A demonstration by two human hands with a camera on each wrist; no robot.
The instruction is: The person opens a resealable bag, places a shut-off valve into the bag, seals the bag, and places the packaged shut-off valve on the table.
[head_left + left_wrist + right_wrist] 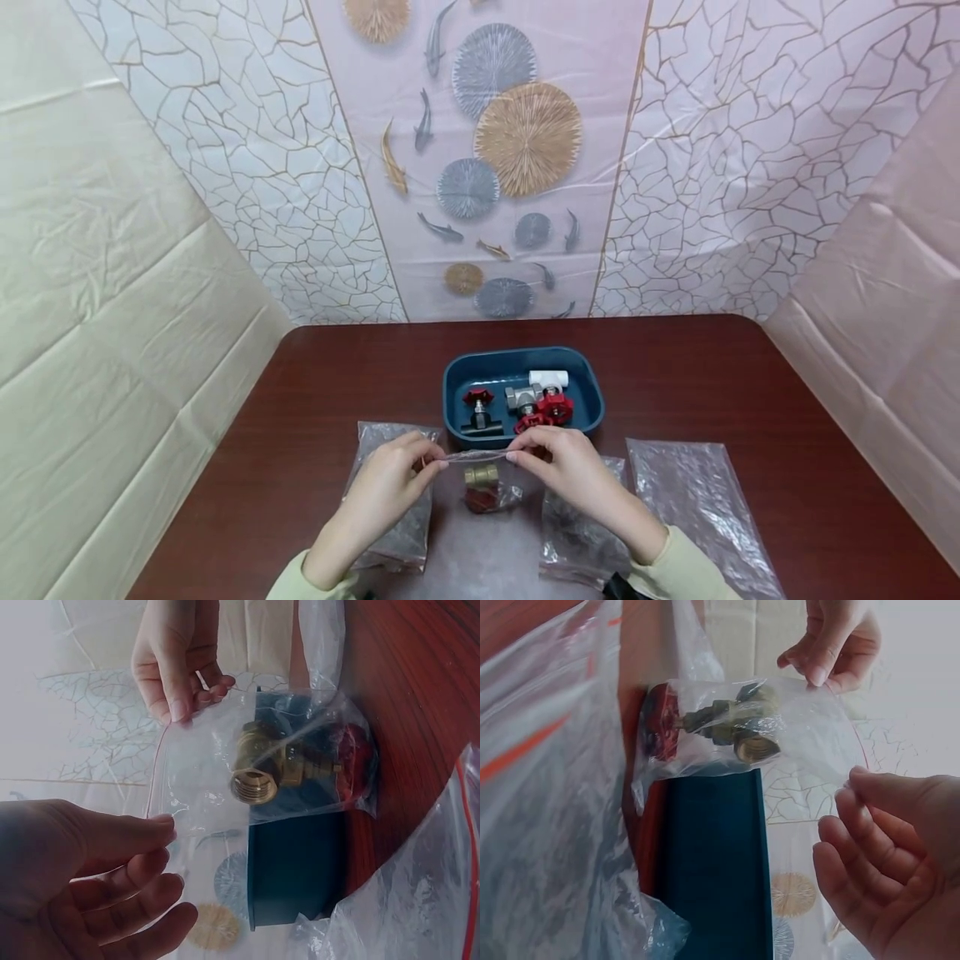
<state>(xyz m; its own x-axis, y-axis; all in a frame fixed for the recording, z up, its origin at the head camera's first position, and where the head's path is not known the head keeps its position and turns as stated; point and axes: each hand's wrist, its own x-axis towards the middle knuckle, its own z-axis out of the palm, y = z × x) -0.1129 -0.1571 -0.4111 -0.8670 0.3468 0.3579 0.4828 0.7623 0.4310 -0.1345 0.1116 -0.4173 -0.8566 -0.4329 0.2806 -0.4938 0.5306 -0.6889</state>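
Observation:
In the head view my left hand point(392, 482) and right hand point(564, 465) each pinch one end of the top edge of a clear zip-lock bag point(201, 769), between thumb and forefinger. The edge is stretched straight between them. Inside the bag hangs a brass gate valve point(481, 477) with a red handwheel point(354, 763) at the bottom. The wrist views show the threaded opening of the valve through the plastic, and a red line along the bag's top. The bag is held in front of a blue tray point(450, 400).
The tray holds several valves, among them one with a black body point(480, 414), plus a white pipe piece point(548, 379). Clear bags lie on the brown table point(300, 392): one at left point(405, 525), one under my right arm point(573, 533), another at right point(693, 500).

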